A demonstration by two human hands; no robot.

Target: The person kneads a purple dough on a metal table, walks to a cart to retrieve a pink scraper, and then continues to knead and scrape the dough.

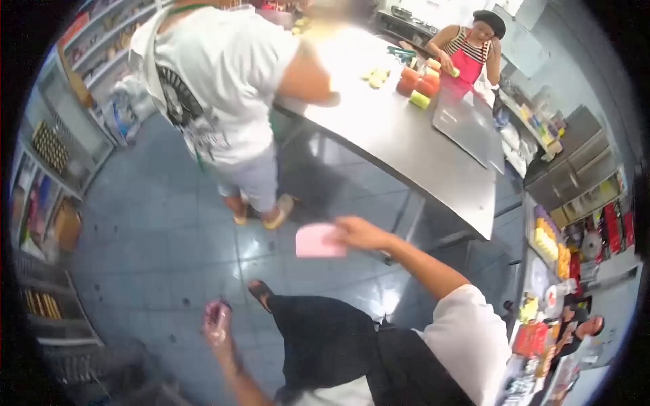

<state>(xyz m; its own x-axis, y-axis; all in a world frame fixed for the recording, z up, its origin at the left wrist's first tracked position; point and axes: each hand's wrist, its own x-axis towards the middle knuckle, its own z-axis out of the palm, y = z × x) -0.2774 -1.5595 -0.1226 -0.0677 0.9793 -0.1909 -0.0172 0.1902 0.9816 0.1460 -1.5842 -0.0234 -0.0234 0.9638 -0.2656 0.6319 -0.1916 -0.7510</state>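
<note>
My right hand grips a pink, flat dough scraper with a rounded edge, held out over the floor in front of me. Lower on the left, my left hand hangs away from my body with its fingers curled. Something purple and shiny shows at those fingers; blur hides what it is. The two hands are well apart.
A steel table runs ahead, bearing orange-red and green blocks and a metal tray. A person in white stands at its left, another in a pink apron behind it. Shelves line the left.
</note>
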